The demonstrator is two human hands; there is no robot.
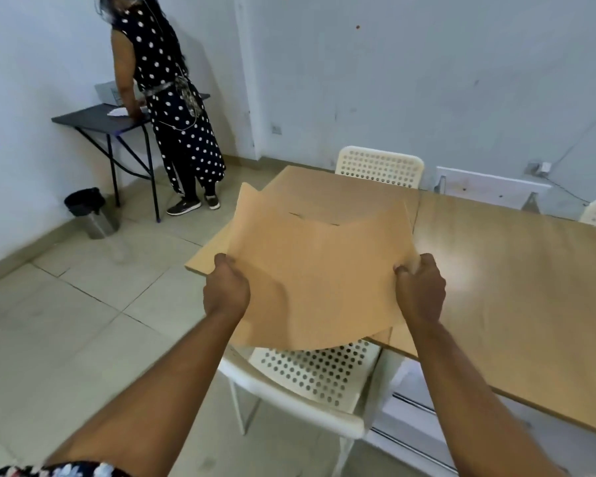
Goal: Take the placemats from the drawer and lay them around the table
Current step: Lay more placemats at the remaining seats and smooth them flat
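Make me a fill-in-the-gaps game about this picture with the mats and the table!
1. The placemats are held by ____ hands, the left hand and the right hand.
2. The chair below the placemats is coloured ____.
3. The seat of that chair is full of small round ____.
4. The bin stands on the ____.

Missing words: two; white; holes; floor
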